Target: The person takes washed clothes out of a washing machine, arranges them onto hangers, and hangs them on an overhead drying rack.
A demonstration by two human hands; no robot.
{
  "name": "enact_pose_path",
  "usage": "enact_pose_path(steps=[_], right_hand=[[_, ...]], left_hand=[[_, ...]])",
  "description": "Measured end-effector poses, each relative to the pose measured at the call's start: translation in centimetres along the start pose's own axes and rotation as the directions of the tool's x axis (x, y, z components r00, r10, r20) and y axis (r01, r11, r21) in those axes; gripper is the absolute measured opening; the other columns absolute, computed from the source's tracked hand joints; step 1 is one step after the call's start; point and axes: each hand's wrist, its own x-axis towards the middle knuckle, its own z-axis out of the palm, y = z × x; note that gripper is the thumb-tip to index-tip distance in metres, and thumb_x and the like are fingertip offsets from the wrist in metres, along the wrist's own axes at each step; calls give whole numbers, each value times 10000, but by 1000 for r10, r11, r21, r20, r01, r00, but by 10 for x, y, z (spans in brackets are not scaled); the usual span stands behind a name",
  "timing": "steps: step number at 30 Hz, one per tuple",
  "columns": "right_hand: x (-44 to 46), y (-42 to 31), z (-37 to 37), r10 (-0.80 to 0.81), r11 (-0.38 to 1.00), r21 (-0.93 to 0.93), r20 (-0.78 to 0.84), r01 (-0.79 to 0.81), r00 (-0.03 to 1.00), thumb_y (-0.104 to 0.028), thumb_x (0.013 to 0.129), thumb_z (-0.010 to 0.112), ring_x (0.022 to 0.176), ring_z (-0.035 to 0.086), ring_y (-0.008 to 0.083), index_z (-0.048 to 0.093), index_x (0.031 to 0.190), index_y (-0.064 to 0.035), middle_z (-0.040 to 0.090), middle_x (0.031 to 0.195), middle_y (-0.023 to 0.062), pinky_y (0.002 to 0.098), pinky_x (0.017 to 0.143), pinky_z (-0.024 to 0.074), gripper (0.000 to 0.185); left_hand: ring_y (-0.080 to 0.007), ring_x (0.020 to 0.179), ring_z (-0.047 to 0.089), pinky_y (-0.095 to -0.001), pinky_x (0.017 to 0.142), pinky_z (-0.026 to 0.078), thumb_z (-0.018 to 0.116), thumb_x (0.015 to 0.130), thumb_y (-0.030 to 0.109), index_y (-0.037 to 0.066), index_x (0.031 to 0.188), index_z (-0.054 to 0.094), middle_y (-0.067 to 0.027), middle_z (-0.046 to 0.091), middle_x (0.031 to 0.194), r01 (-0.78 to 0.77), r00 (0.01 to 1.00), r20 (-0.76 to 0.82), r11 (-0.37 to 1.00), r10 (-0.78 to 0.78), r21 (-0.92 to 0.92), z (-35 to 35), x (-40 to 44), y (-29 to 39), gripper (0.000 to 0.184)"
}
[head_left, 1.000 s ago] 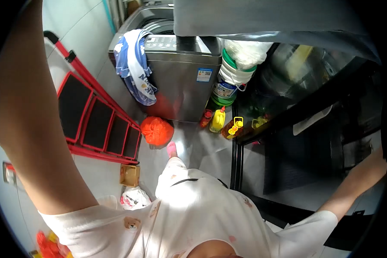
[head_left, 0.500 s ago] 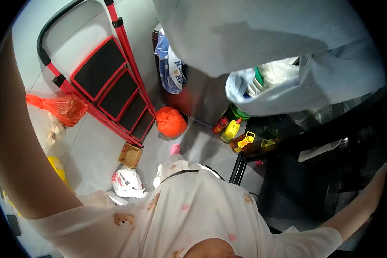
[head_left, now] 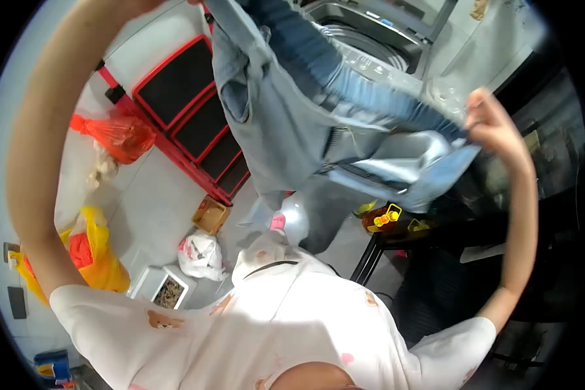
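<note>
Light blue denim jeans (head_left: 273,130) with a gathered elastic waistband and an undone zip hang stretched out in front of me, a little blurred. My right hand (head_left: 496,130) pinches one end of the waistband. At the top edge my left hand (head_left: 140,5) grips the other end; most of it is cut off by the frame. Beyond the jeans stands a top-loading washing machine (head_left: 426,55) with its lid raised.
A red folding step ladder (head_left: 175,84) leans at the left, with a red plastic bag (head_left: 127,138) beside it. A yellow bag (head_left: 110,266), white bag (head_left: 201,255) and cardboard box (head_left: 210,216) are on the floor. An oil bottle (head_left: 381,218) stands near the dark rack.
The jeans have swung from the upper right toward the middle, and their waistband now shows. My right hand has come up into view. The washing machine has come into view.
</note>
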Motion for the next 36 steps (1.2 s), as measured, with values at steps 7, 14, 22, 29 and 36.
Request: enact_pose_path(steps=[7,14,22,29,36], right_hand=[[63,74,243,-69,998,28,347,63,935,-99,692,583,746,504,102,393,1216,-59,549,841,56,248,673,421,559],[129,33,284,-236,963,-164,-126,215,963,-170,689,561,804,571,365,531,947,-88,592,812,181,441,687,450,272],[106,-100,76,-318,948,-65,-163,311,934,-134,686,558,812,559,168,592,972,16,592,934,99,262,770,437,324],[103,-96,106,-409,911,-86,-315,403,857,-134,685,576,738,532,119,578,982,13,562,887,63,235,624,411,331],[145,-16,143,-753,608,-711,-375,354,540,-93,665,538,732,568,286,580,730,-46,614,804,100,362,741,449,91]], left_hand=[[-68,527,407,-193,424,331,471,698,18,84,1017,444,9,453,730,-9,975,220,999,18,-44,36,-42,27,326],[-24,524,419,-145,427,313,477,696,13,87,999,511,45,459,746,72,988,-146,992,-56,106,-19,-75,3,313],[-120,777,600,-178,614,458,494,806,150,86,1115,500,-41,570,961,63,851,-496,907,169,416,-176,-174,-98,316],[-13,510,452,-147,438,315,420,687,-33,45,747,578,32,525,632,15,902,-428,988,52,153,-110,-147,-201,186],[-114,659,570,-248,632,475,322,636,-76,27,1068,582,-64,623,810,-428,814,-195,792,547,435,-24,-129,-186,514]])
